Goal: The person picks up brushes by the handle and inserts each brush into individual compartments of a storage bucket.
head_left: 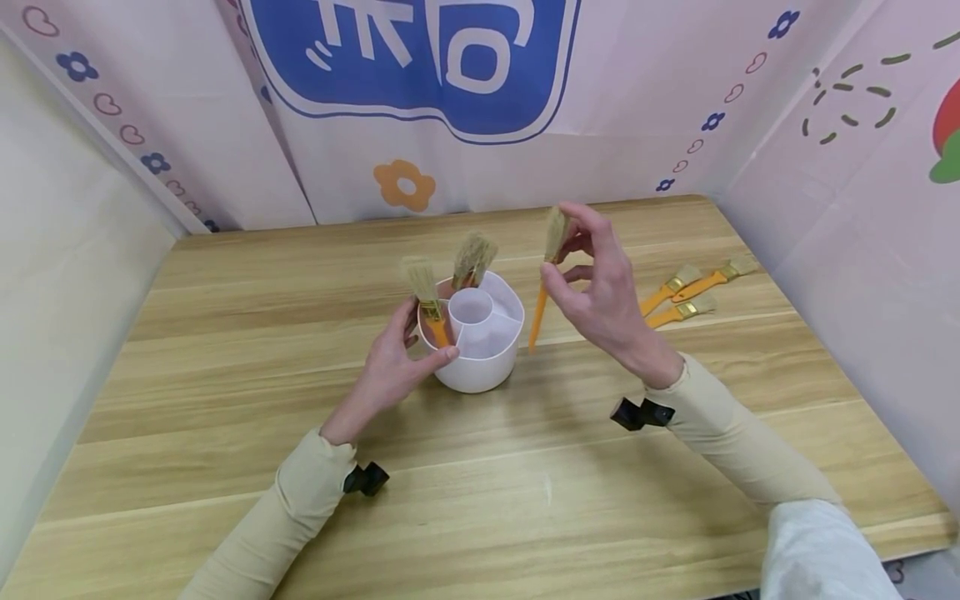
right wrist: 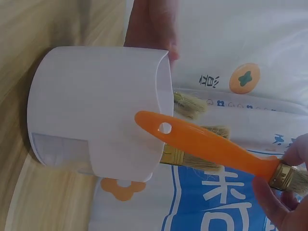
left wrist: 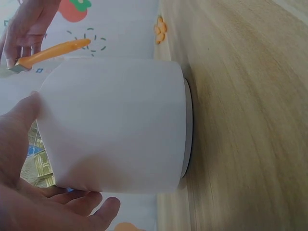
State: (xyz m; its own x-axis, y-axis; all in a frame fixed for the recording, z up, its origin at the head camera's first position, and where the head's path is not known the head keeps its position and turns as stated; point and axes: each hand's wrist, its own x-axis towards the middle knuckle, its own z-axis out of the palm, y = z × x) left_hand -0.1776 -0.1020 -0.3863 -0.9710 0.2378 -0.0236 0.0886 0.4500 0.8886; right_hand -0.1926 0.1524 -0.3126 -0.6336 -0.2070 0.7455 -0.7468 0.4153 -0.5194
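Observation:
A white round desk organizer [head_left: 480,375] with a central tube and divided compartments stands upright on the table. My left hand [head_left: 393,358] grips its near left rim, thumb on the front and fingers round the outer side. One paintbrush [head_left: 420,282] stands bristles up in the left compartment, and more brush bristles [head_left: 474,257] rise from the back one. Just right of the organizer, my right hand [head_left: 603,287] pinches another paintbrush [head_left: 537,317] near its metal ferrule. Its orange handle [right wrist: 207,147] points down, outside the organizer, as the right wrist view also shows.
Three loose paintbrushes [head_left: 697,287] with orange handles lie on the wooden table [head_left: 525,517] to the right, beyond my right wrist. A printed backdrop [head_left: 622,100] closes off the far edge, and side panels [head_left: 840,208] flank the table.

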